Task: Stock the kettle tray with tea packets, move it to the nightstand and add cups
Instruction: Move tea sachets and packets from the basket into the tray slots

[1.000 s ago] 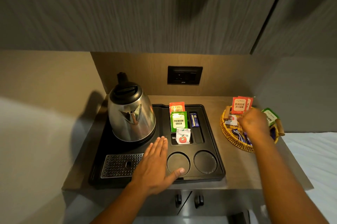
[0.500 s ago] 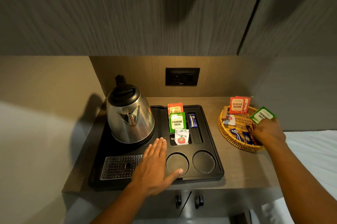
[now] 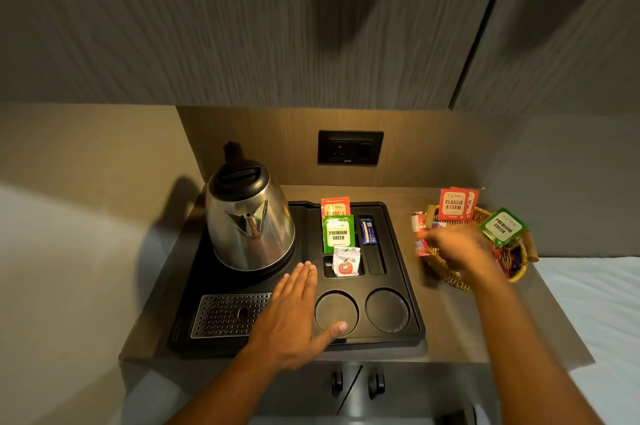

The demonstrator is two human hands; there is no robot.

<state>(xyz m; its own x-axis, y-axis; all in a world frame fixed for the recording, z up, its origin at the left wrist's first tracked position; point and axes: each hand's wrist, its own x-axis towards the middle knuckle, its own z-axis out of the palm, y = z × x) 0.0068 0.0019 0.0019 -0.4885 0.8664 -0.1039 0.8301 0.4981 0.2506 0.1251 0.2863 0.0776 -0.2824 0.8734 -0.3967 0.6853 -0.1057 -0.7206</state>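
Note:
The black kettle tray (image 3: 417,320) lies on a wooden counter with a steel kettle (image 3: 249,227) on its left half. Standing in its slots are an orange Classic packet (image 3: 335,207), a green Premium Green packet (image 3: 338,234), a blue sachet (image 3: 367,232) and a white sachet (image 3: 346,262). Both round cup wells (image 3: 336,313) hold nothing. My left hand (image 3: 294,317) rests flat on the tray, fingers spread. Blurred by motion, my right hand (image 3: 457,248) is over the left side of the wicker basket (image 3: 450,277), pinching small red sachets (image 3: 420,237).
In the basket stand red Classic Assam packets (image 3: 453,204) and a green packet (image 3: 502,226). A wall socket (image 3: 350,148) sits behind the tray, under an overhanging cabinet. White bedding (image 3: 606,303) borders the counter on the right. A metal drip grille (image 3: 225,315) fills the tray's front left.
My right hand has swept from the basket's right side to its left edge and now holds red sachets. My left hand has stayed flat on the tray.

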